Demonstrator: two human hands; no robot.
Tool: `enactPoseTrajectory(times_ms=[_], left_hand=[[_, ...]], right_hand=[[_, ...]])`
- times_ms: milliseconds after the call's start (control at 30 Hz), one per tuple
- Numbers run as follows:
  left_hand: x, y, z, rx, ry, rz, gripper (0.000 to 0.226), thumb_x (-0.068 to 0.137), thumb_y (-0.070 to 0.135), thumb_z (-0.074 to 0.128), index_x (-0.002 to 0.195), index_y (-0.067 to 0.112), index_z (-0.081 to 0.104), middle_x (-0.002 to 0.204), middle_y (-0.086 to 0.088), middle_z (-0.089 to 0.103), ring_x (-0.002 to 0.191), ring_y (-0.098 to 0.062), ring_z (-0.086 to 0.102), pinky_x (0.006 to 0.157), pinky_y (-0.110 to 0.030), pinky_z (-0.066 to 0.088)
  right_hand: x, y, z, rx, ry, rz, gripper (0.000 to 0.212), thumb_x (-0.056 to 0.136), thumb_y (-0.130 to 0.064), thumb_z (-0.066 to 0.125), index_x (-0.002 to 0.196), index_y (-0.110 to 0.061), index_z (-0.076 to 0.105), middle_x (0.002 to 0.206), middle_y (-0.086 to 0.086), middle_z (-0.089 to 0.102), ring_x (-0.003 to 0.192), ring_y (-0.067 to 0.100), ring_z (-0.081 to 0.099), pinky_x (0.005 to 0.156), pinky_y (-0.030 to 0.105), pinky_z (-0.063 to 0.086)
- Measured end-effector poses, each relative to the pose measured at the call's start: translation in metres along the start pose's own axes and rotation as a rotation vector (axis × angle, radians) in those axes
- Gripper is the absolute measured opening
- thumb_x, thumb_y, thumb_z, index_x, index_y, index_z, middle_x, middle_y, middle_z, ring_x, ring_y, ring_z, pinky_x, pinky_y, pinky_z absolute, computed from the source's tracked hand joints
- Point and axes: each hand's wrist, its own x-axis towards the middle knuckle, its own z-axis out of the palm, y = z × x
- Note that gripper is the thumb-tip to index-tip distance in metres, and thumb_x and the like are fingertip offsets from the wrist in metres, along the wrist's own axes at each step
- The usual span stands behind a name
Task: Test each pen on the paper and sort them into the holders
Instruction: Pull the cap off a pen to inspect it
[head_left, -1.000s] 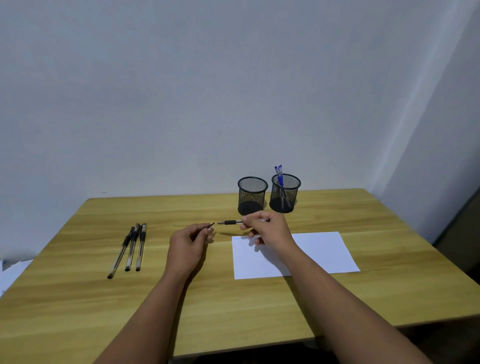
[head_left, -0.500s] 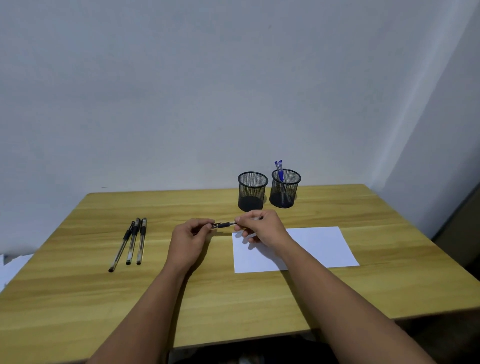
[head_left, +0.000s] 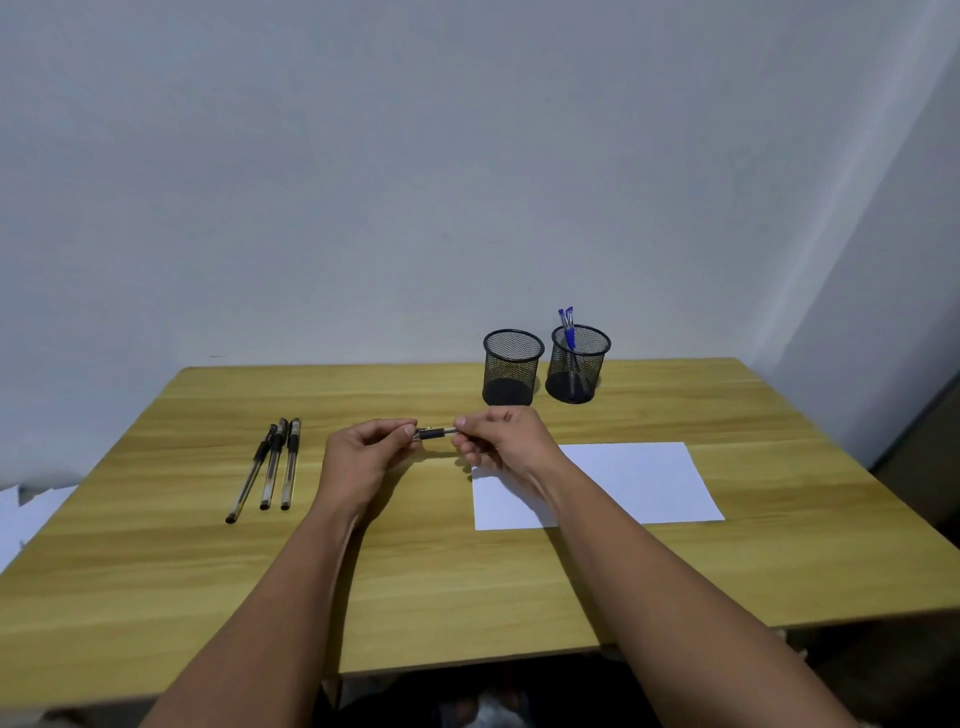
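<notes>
Item: pen (head_left: 435, 432), held level above the table (head_left: 156, 597), axis left-right.
Your left hand (head_left: 363, 457) pinches its left end, your right hand (head_left: 501, 441) its right; paper (head_left: 649, 483) lies near-right.

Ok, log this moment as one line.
both hands hold pen | three pens left | right holder has blue pens | paper blank
</notes>
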Motion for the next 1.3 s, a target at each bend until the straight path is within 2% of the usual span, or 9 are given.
enactPoseTrajectory(times_ms=[200,300,433,567,700,867,1000,1200,1300], left_hand=[[-0.003,0.009,0.002,0.051,-0.04,-0.036,0.019,0.088,0.012,0.077,0.107,0.011,0.078,0.101,-0.015,0.078,0.098,-0.032,0.075,0.092,-0.04,0.058],[-0.006,0.018,0.028,-0.022,-0.01,-0.053,0.023,0.089,0.014,0.076,0.112,0.018,0.076,0.108,-0.012,0.076,0.096,-0.02,0.075,0.085,-0.034,0.061],[-0.017,0.029,0.082,0.32,-0.045,0.157,0.023,0.095,0.015,0.07,0.118,0.012,0.071,0.105,-0.004,0.071,0.097,-0.013,0.069,0.074,-0.014,0.053],[-0.027,0.029,0.152,0.669,-0.287,0.317,0.033,0.093,0.03,0.071,0.122,0.015,0.072,0.117,0.0,0.073,0.111,-0.015,0.066,0.101,-0.041,0.053],[-0.056,0.022,0.245,0.868,-0.536,0.537,0.038,0.094,0.036,0.068,0.128,0.018,0.068,0.131,-0.001,0.067,0.123,-0.021,0.06,0.102,-0.04,0.049],[-0.101,-0.014,0.348,1.005,-0.819,0.674,0.042,0.094,0.039,0.065,0.13,0.018,0.067,0.135,-0.007,0.063,0.125,-0.029,0.057,0.099,-0.039,0.048],[-0.131,-0.05,0.404,1.068,-0.98,0.768,0.047,0.097,0.04,0.059,0.135,0.012,0.063,0.144,-0.013,0.056,0.132,-0.034,0.051,0.107,-0.042,0.044],[-0.139,-0.085,0.446,1.178,-1.007,0.849,0.054,0.094,0.057,0.033,0.115,0.015,0.061,0.136,-0.018,0.057,0.129,-0.04,0.05,0.103,-0.049,0.044],[-0.141,-0.094,0.449,1.205,-0.949,0.84,0.058,0.095,0.059,0.029,0.13,0.022,0.057,0.151,-0.011,0.049,0.14,-0.035,0.042,0.109,-0.054,0.036]], right_hand=[[-0.018,-0.018,-0.017,-0.271,-0.044,-0.006,0.023,0.095,-0.014,0.082,0.107,0.005,0.078,0.093,0.017,0.082,0.061,0.014,0.068,0.05,0.025,0.051],[-0.033,-0.037,-0.038,-0.288,0.073,-0.054,0.015,0.094,-0.012,0.081,0.103,0.0,0.079,0.099,0.016,0.083,0.064,0.01,0.067,0.059,0.023,0.051],[-0.061,-0.054,-0.093,-0.313,0.279,-0.085,0.016,0.092,-0.007,0.081,0.083,-0.013,0.069,0.082,0.006,0.078,0.063,0.012,0.067,0.055,0.023,0.052],[-0.1,-0.065,-0.161,-0.305,0.54,-0.149,0.015,0.093,0.001,0.073,0.091,-0.012,0.065,0.082,0.007,0.068,0.055,0.015,0.061,0.048,0.022,0.046],[-0.144,-0.063,-0.245,-0.387,0.833,-0.21,0.03,0.1,-0.012,0.062,0.129,-0.015,0.068,0.09,0.005,0.074,0.068,0.022,0.067,0.062,0.029,0.056],[-0.223,-0.029,-0.348,-0.364,1.216,-0.185,0.031,0.103,-0.014,0.06,0.129,-0.005,0.074,0.114,0.012,0.077,0.101,0.029,0.072,0.085,0.035,0.057],[-0.283,0.035,-0.398,-0.316,1.423,-0.019,0.028,0.104,-0.01,0.06,0.125,-0.005,0.077,0.121,0.015,0.078,0.115,0.033,0.072,0.093,0.032,0.055],[-0.321,0.147,-0.422,-0.215,1.372,0.33,0.027,0.096,-0.006,0.061,0.112,-0.008,0.082,0.114,0.02,0.079,0.11,0.041,0.073,0.084,0.036,0.055],[-0.327,0.17,-0.426,-0.229,1.356,0.417,0.028,0.099,-0.009,0.06,0.119,-0.005,0.079,0.122,0.022,0.075,0.117,0.041,0.069,0.087,0.032,0.051]])
